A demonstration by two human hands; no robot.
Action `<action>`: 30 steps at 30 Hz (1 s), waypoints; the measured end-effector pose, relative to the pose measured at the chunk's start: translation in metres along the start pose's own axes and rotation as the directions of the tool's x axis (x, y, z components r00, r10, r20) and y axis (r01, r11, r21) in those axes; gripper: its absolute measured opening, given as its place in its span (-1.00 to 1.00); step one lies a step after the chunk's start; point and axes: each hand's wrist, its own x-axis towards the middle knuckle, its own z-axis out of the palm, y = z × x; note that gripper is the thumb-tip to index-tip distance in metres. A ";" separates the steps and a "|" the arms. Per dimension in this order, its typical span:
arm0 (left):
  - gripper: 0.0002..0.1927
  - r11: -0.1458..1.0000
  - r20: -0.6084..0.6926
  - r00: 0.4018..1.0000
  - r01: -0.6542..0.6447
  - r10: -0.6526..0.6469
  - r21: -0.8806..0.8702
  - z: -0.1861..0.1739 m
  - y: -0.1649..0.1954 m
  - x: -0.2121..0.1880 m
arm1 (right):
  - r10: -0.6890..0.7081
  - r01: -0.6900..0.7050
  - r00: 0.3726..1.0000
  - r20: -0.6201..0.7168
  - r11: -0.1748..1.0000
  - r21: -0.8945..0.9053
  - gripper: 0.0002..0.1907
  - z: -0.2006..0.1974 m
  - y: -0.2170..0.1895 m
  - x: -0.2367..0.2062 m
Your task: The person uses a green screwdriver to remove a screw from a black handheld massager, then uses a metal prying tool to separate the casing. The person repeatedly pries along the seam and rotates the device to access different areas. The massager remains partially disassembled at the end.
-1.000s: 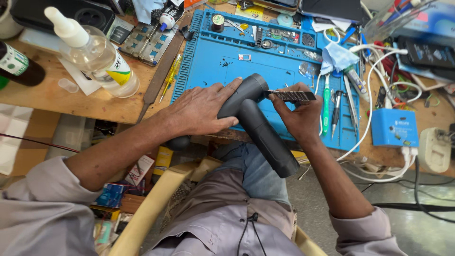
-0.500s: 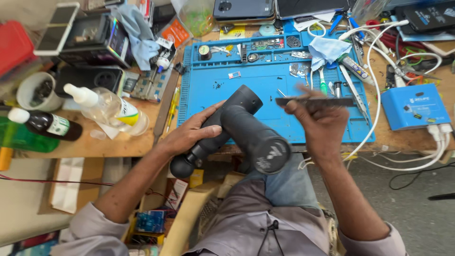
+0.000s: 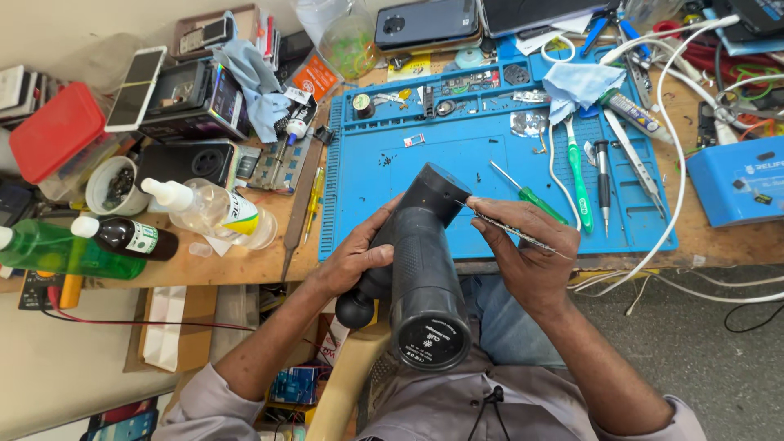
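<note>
A black massage gun (image 3: 426,269) with a round ball head (image 3: 357,309) rests over my lap, its handle end pointing at me. My left hand (image 3: 353,255) grips its body from the left side. My right hand (image 3: 523,249) holds a thin metal pry tool (image 3: 510,230) with its tip against the seam near the gun's far end. Behind both hands lies a blue repair mat (image 3: 457,155) on the wooden bench.
On the mat lie green-handled screwdrivers (image 3: 574,173), tweezers (image 3: 630,155) and a blue cloth (image 3: 581,82). Left of it stand a clear bottle (image 3: 204,214), a dark bottle (image 3: 126,237) and a green bottle (image 3: 41,249). A blue box (image 3: 735,180) and white cables (image 3: 678,188) sit at right.
The massage gun has been turned so its handle end faces me. My right hand brought the pry tool down against its body. The camera view shifted back and left.
</note>
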 end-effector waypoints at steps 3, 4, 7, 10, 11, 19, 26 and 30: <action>-0.01 1.000 -0.027 1.000 0.009 -0.009 -0.004 0.002 -0.003 0.001 | -0.004 0.005 1.000 0.017 1.000 -0.010 -0.74 0.000 0.000 0.000; -0.01 1.000 -0.027 1.000 0.010 -0.010 -0.003 0.002 -0.003 0.001 | -0.009 0.010 1.000 0.021 1.000 -0.012 -0.74 -0.001 0.001 0.000; 0.00 1.000 -0.033 0.999 0.012 -0.012 -0.005 0.001 -0.006 0.001 | -0.018 0.020 0.999 0.036 0.999 -0.041 -0.72 -0.002 0.001 0.000; 0.00 1.000 -0.040 0.999 0.006 -0.007 -0.011 0.001 -0.009 0.000 | -0.071 0.073 0.995 0.067 0.997 -0.034 -0.70 -0.003 0.002 -0.002; 0.00 1.000 -0.042 0.999 0.011 -0.011 -0.015 0.001 -0.011 0.001 | -0.062 0.064 0.996 0.066 0.997 -0.030 -0.71 -0.002 0.002 -0.002; -0.06 0.962 0.008 0.995 0.103 -0.104 -0.254 -0.006 -0.019 -0.001 | 0.326 -0.318 0.945 0.011 0.912 0.258 -0.81 -0.007 0.016 0.010; -0.13 0.872 0.160 0.984 0.140 -0.072 -0.468 -0.014 -0.031 -0.008 | 0.738 -0.460 0.613 0.281 0.623 -0.632 -0.17 -0.028 0.030 0.033; -0.16 0.839 0.234 0.969 0.191 -0.078 -0.509 -0.018 -0.038 -0.014 | 0.468 -0.187 0.855 0.222 0.678 -0.711 -0.44 -0.031 0.014 0.037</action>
